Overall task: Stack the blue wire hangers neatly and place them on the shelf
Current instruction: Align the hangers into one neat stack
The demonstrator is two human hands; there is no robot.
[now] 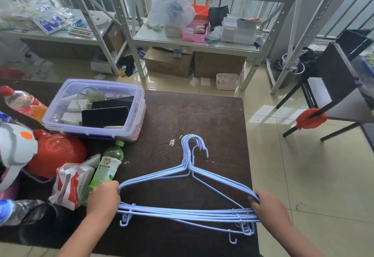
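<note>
Left hand [103,198] and right hand [270,208] each grip one end of about five blue wire hangers [188,213] bunched on the dark table [202,119], hooks toward 12 o'clock.

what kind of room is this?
Probably a storeroom or workroom, not a home closet: slotted metal shelving crowded with bags and baskets, cardboard boxes on the tiled floor beneath it, and a cluttered dark table.
</note>
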